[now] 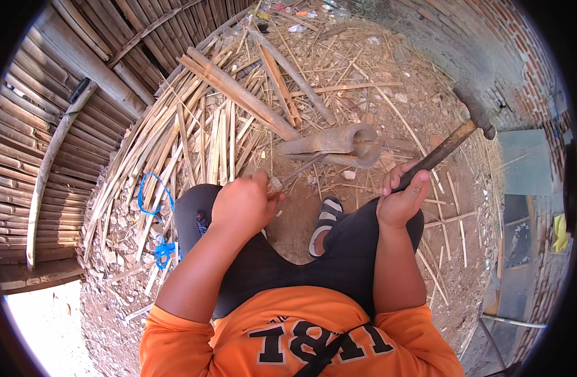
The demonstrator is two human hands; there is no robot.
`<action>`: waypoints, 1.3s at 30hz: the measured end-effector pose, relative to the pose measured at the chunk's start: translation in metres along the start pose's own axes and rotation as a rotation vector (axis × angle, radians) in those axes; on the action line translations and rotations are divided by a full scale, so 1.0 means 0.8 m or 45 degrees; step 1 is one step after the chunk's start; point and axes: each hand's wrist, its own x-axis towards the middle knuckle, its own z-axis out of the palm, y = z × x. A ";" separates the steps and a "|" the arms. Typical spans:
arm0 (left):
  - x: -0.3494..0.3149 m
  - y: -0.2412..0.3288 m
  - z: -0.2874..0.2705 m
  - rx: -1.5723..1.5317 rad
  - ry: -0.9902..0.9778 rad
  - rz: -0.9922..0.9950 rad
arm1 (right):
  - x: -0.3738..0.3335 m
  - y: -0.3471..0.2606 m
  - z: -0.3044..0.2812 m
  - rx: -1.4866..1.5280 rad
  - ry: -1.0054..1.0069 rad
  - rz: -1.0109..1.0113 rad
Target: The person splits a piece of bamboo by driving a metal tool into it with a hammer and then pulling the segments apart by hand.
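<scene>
The person's left hand [241,202] has a narrow grip, with the fingers folded round the handle of a thin tool [301,169]; only the end of this handle shows beside the fingers. The dark shaft of the tool slants up and to the right, and its far end meets the split side of a hollow bamboo section [346,139], but it cannot be told how deep it enters. This section lies on the ground in front of the knees, its round open end turned to the right; what is inside the hollow is too shaded to tell. The right hand [401,193] holds a hammer [444,146], its grip closed on the dark lower part of the handle, and the thumb is pointing up near it. The hammer head is raised at the upper right, well apart from the bamboo section. Behind this section lie split poles [235,94], and to the left of them many thin bamboo strips [222,146] are spread. 2 bunches of blue strap [166,252] lie near the left knee, and 1 striped sandal [326,220] shows between the legs.
</scene>
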 end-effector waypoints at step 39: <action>0.128 0.046 -0.084 0.008 -0.021 -0.163 | 0.035 -0.016 0.005 -1.281 -0.583 -0.105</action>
